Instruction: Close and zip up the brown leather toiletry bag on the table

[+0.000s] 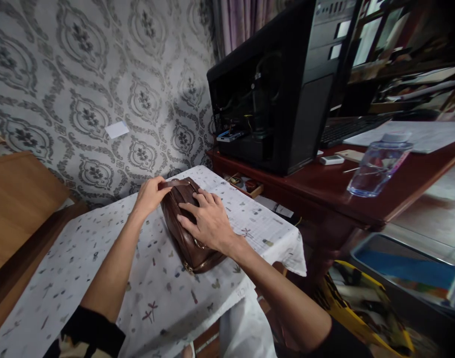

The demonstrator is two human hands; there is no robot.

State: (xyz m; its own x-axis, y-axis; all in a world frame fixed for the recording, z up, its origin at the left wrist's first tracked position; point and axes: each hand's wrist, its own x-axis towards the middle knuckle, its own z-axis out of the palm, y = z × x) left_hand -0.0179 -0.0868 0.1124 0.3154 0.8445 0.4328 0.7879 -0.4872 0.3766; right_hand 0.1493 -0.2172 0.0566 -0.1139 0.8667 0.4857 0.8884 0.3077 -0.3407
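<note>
A brown leather handbag (177, 233) with metal fittings lies on the white printed tablecloth (152, 263). My left hand (149, 197) is closed at the bag's far left end, its thumb and fingers pinching the brown handle (179, 183). Spread over the top of the bag, my right hand (208, 219) rests with its fingers apart. That palm and wrist cover part of the bag's right side. The zipper end shows at the near edge of the bag.
To the right, a dark red desk (369, 204) holds a black computer case (257, 114), a clear bottle (378, 166) and a keyboard (352, 130). Below stands a yellow-edged box (361, 298). Patterned wallpaper (93, 89) rises behind; a wooden panel (24, 199) is at left.
</note>
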